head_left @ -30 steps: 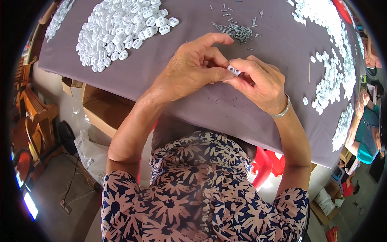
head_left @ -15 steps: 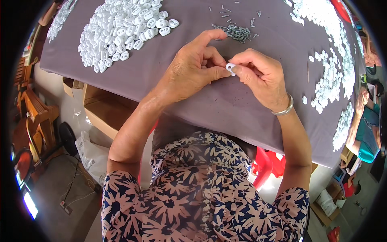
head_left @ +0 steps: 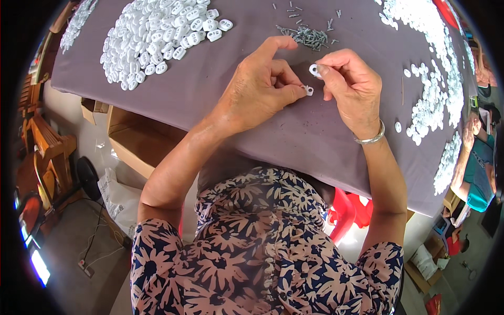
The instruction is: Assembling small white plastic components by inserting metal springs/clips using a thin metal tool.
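Between thumb and fingers of my left hand (head_left: 254,92) is a small white plastic cord-lock plunger (head_left: 310,91) with a hole, its tip sticking out past the fingertips. The index finger of that hand is raised and curved. My right hand (head_left: 354,92) pinches a white oval cord-lock shell (head_left: 314,70) with a hole, a little above and apart from the plunger. Fingers cover much of both pieces. Beyond the hands lies a small heap of metal springs (head_left: 311,39), some scattered loose around it.
A big pile of white cord-lock shells (head_left: 152,39) covers the table's far left. Many small white pieces (head_left: 426,107) spread along the right, beside a thin stick (head_left: 402,90). Below the left table edge stands an open cardboard box (head_left: 134,142). Another person's arm (head_left: 464,157) shows at far right.
The two hands have moved apart. The white pieces, close together at the fingertips before, are now separate, one in each hand; the right hand has shifted up and right.
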`<state>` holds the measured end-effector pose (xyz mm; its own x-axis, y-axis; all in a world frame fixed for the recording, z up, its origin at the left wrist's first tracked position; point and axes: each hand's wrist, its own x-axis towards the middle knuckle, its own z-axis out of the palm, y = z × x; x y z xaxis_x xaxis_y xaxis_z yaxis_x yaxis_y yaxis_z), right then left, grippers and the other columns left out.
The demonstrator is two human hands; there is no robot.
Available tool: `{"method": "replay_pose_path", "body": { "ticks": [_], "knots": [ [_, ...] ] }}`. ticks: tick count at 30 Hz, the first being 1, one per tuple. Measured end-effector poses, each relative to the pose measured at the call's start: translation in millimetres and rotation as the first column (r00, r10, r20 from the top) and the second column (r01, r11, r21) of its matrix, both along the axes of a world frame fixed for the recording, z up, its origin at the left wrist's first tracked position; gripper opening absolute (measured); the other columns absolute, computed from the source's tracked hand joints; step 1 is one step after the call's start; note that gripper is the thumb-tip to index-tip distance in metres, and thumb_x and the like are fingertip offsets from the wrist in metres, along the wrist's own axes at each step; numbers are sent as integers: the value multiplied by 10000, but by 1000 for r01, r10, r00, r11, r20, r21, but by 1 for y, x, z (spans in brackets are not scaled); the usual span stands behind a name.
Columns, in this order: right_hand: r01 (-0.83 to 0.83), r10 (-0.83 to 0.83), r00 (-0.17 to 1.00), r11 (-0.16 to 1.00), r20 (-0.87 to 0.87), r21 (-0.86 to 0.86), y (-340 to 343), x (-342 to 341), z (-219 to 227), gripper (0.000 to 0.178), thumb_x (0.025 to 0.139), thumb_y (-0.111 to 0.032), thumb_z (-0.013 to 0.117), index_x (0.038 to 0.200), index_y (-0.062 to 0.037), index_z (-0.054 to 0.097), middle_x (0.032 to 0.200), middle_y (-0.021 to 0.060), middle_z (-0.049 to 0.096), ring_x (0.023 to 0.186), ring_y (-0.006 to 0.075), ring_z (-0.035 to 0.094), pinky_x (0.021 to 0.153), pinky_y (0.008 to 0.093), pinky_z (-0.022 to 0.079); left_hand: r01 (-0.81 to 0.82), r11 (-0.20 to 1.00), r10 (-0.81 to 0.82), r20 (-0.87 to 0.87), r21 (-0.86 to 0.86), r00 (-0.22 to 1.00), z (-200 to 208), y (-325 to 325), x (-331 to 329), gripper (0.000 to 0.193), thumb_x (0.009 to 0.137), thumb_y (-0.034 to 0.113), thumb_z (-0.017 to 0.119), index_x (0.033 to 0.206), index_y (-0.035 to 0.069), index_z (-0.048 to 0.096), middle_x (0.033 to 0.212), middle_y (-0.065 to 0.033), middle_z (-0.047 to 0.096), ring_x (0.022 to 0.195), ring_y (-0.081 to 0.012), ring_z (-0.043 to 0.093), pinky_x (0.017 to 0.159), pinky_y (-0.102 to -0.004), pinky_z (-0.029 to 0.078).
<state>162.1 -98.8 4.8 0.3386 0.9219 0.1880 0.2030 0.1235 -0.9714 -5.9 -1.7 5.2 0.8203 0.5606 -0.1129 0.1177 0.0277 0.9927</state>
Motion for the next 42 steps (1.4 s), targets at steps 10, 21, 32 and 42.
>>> {"method": "replay_pose_path", "body": {
  "ticks": [10,21,32,42],
  "knots": [
    [-39,33,996,996,-81,-76,0,0,1,43,916,-4,591,925,21,626,787,55,632,537,48,509,469,186,411,22,997,-18,-47,79,999,3,3,-3,552,818,24,723,1308,54,470,774,-11,640,632,-46,545,531,-182,443],
    [-50,50,999,996,-1,-71,0,2,-2,64,921,-32,612,951,17,640,807,31,634,569,34,498,482,175,413,10,990,-4,-39,142,999,1,6,-1,500,838,29,700,1295,54,499,770,0,606,676,-51,558,544,-196,453],
    [-93,92,986,996,138,0,1,0,-6,63,928,-29,606,973,3,635,825,-4,612,632,21,499,511,165,410,-75,995,80,69,-73,994,-1,3,6,421,878,91,679,1269,46,528,841,-38,672,659,-63,576,554,-206,454],
    [313,-327,733,941,597,131,1,42,11,87,892,-80,678,922,-1,655,782,5,662,687,34,556,613,193,472,-217,974,220,52,-68,974,1,9,3,378,850,98,701,1199,25,576,796,-24,674,643,-61,573,547,-197,428]
  ]
}}
